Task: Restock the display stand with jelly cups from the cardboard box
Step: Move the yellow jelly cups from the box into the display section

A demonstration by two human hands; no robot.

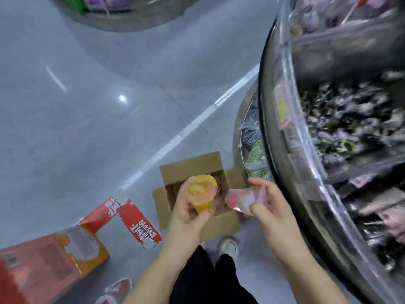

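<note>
Two bare hands hover above an open cardboard box [192,170] that sits on the grey floor [87,128], its flaps folded outward. The left hand [188,213] grips an orange jelly cup [202,194] — fingers and thumb curled round its tapered body, the wide sealed top tilted up toward the camera. The cup hangs directly over the box opening, clear of the box walls. The right hand [269,202] holds a pink jelly cup [243,199] lying on its side, its sealed end pointing left toward the orange one; the thumb presses on it from below while the curled fingers close over it from above. The two cups are near each other but apart. Inside the box, dim pinkish shapes show below the orange cup; motion blur makes it impossible to tell what they are.

To the right rises the display stand [306,150] — curved, with clear plastic walls, its tiers heaped with small wrapped sweets, all blurred. The right hand is just beside its lower rim. On the floor at left lies a red and orange carton [54,260], torn open, with red printed flaps [140,224] spread beside it. At the bottom, dark trousers [208,281] and a light shoe [230,246] are visible just below the cardboard box.
</note>
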